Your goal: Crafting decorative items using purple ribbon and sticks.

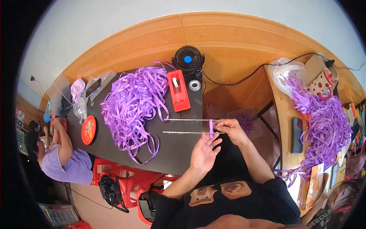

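Two thin twisted metal rods (183,132) lie side by side, reaching over the right edge of the dark table. A short band of purple ribbon (211,128) spans both rods near their right ends. My right hand (233,131) is closed in a pinch just right of the band, seemingly on the ribbon; its fingertips are partly hidden. Below the band, my left hand (204,154) is palm up with fingers apart, its fingertips touching or very near the lower rod and ribbon. A large heap of loose purple ribbon (133,103) covers the table left of the rods.
A red tape dispenser (182,101), a tape roll (194,85) and a black fan (188,59) stand at the back. A red plate (89,130) lies left. On the right table are more ribbon (328,128), a phone (297,135) and a dotted mug (322,82). Another person (66,164) sits left.
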A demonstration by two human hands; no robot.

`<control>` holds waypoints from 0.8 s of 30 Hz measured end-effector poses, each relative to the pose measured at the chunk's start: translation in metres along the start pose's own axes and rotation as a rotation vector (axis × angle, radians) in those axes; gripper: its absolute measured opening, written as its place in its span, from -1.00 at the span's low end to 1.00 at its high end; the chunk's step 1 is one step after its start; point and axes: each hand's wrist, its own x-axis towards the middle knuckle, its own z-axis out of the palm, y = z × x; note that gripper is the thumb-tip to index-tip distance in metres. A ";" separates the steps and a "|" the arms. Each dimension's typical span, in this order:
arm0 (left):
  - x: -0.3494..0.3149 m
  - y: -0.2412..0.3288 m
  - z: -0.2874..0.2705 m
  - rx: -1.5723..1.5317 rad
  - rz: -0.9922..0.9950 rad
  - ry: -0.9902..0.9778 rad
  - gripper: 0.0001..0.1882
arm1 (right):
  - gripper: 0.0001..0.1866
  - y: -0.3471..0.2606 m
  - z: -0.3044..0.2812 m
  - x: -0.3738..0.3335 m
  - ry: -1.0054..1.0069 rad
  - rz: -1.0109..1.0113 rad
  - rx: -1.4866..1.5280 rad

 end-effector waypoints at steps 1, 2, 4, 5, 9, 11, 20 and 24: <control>0.000 0.000 0.000 -0.017 -0.002 -0.014 -0.62 | -0.91 0.003 0.000 0.002 -0.005 0.048 0.094; 0.001 -0.001 -0.002 -0.015 -0.004 -0.010 -0.62 | -0.90 0.017 -0.007 0.008 -0.063 0.055 0.074; 0.002 -0.001 -0.008 -0.046 -0.005 -0.017 -0.70 | -0.89 0.015 0.001 0.012 -0.109 0.099 0.119; 0.001 -0.002 -0.009 -0.047 -0.004 -0.011 -0.70 | -0.88 0.014 0.006 0.015 -0.153 0.139 0.160; 0.001 -0.003 -0.009 -0.074 0.018 -0.045 -0.63 | -0.90 0.018 0.009 0.026 -0.232 0.157 0.209; 0.001 -0.003 -0.009 -0.083 0.018 -0.041 -0.63 | -0.91 0.018 0.008 0.032 -0.262 0.176 0.209; 0.001 -0.004 -0.009 -0.115 0.022 -0.050 -0.66 | -0.89 0.022 0.010 0.034 -0.299 0.207 0.282; 0.002 -0.004 -0.010 -0.121 0.025 -0.065 -0.67 | -0.86 0.007 0.018 0.029 -0.124 0.261 0.197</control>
